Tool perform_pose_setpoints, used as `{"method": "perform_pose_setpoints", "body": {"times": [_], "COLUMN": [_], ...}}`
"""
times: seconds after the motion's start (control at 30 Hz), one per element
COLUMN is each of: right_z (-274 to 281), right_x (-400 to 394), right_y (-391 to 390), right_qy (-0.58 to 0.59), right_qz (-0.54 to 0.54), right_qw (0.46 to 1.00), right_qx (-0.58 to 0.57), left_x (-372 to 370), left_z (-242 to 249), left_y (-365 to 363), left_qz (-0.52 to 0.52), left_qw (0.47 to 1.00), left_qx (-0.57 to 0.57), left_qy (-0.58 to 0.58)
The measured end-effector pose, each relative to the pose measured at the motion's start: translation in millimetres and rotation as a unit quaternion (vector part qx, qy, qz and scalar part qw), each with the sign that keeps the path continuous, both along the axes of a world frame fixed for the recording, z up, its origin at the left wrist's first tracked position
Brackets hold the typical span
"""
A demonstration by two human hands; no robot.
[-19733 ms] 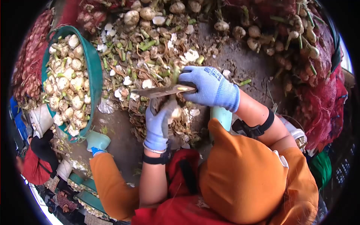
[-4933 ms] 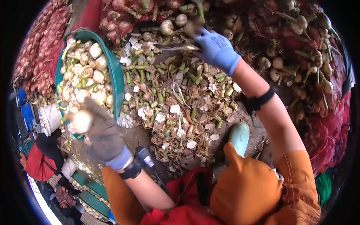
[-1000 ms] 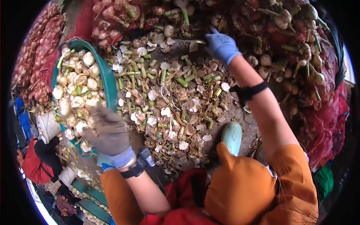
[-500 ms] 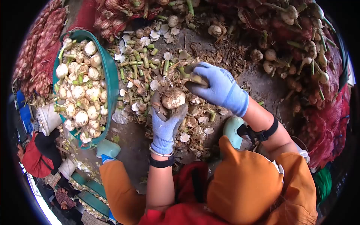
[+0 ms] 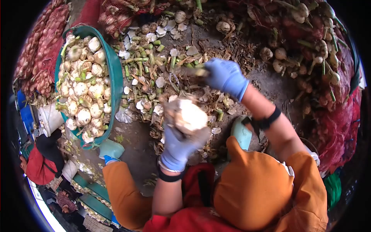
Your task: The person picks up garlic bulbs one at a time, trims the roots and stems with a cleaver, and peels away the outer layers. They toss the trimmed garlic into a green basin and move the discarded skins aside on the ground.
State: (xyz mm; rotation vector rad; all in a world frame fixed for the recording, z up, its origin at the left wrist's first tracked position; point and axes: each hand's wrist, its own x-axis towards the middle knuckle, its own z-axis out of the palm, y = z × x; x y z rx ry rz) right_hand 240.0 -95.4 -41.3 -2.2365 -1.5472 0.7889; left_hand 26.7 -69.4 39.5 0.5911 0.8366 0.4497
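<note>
My left hand (image 5: 179, 149), in a blue glove with dirty fingers, is closed round a large pale garlic bulb (image 5: 189, 116), held up above the littered floor. The bulb is smeared by motion and its top looks bright white. My right hand (image 5: 224, 76), gloved the same way, is up and to the right of the bulb, apart from it, with the fingers curled. A blurred greenish and dark piece shows at its fingertips; I cannot make out what it is. Beneath both hands lie cut stalks (image 5: 141, 62) and papery skins.
At left a green tub (image 5: 116, 83) is heaped with trimmed bulbs. Untrimmed bulbs with stalks (image 5: 280, 60) are piled at right, by red mesh sacks (image 5: 338, 131). More full sacks (image 5: 40, 50) stand far left. A person in red (image 5: 40, 162) is at lower left.
My left hand has turned and tipped the bulb, raising it nearer the camera, so a whiter side shows. My right hand has moved slightly up and left, away from the bulb.
</note>
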Motion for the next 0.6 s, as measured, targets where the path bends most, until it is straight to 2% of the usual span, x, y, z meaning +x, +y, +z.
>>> {"method": "perform_pose_setpoints", "body": {"times": [0.03, 0.07, 0.1, 0.13, 0.17, 0.2, 0.23, 0.3, 0.33, 0.37, 0.4, 0.43, 0.5, 0.57, 0.6], "right_z": [-8, -16, -18, 8, 6, -2, 6, 48, 34, 29, 21, 14, 10, 11, -3], "right_x": [16, 18, 13, 1, -5, -14, -26, -23, -29, -26, -16, -2, 29, 60, 77], "right_y": [-1, -1, -9, -5, -5, -5, -1, -6, -3, -5, 2, 10, 18, 10, 10], "right_qy": [0.024, 0.140, 0.258, 0.414, 0.488, 0.520, 0.555, 0.515, 0.326, 0.206, 0.165, 0.121, 0.019, -0.084, -0.141], "right_qz": [-0.063, -0.106, -0.153, -0.180, -0.135, -0.131, -0.127, -0.110, 0.020, 0.076, 0.088, 0.093, 0.033, -0.059, -0.065], "right_qw": [0.995, 0.983, 0.953, 0.888, 0.855, 0.842, 0.822, 0.849, 0.930, 0.963, 0.982, 0.981, 0.976, 0.995, 0.984], "right_qx": [-0.068, -0.049, -0.037, -0.086, -0.109, -0.054, -0.001, -0.044, 0.170, 0.159, 0.023, -0.115, -0.213, 0.001, 0.084], "left_x": [1, 9, 7, 5, 7, -4, 7, -14, -24, -33, -20, -13, -49, -41, -49], "left_z": [2, -13, -28, -33, -40, -52, -31, -59, -65, -66, -39, -24, -31, 28, 30], "left_y": [-6, -11, -1, 9, 21, 22, 17, 19, 25, 25, 32, 36, 75, 107, 112], "left_qz": [0.013, 0.077, 0.132, -0.018, -0.159, -0.234, -0.131, -0.061, 0.062, 0.063, 0.000, -0.063, 0.127, 0.178, 0.175], "left_qw": [0.994, 0.995, 0.979, 0.983, 0.863, 0.749, 0.958, 0.991, 0.989, 0.989, 0.996, 0.978, 0.975, 0.959, 0.961], "left_qx": [-0.099, 0.021, -0.101, 0.178, 0.443, 0.542, 0.225, 0.113, -0.133, -0.131, -0.001, 0.129, 0.178, 0.103, 0.098], "left_qy": [-0.032, -0.066, -0.118, 0.041, 0.184, 0.299, 0.121, 0.039, 0.027, 0.024, 0.086, 0.148, 0.023, -0.196, -0.193]}}
